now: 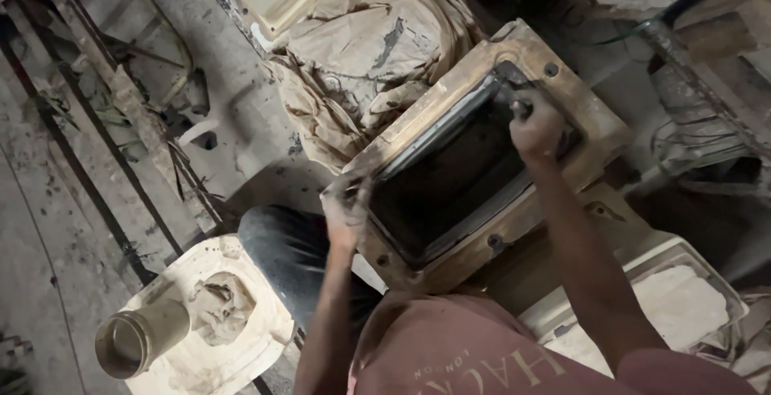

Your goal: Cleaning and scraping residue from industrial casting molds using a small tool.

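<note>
The rectangular mould, a tan frame around a dark hollow, lies tilted before the person; the left hand grips its near corner with curled fingers, and the right hand presses closed at the hollow's far corner, on what I cannot tell. Crumpled brown paper crowds the mould's far side. A tan jar lies beside a rag on a pale slab, and a pale tray sits by the right arm.
</note>
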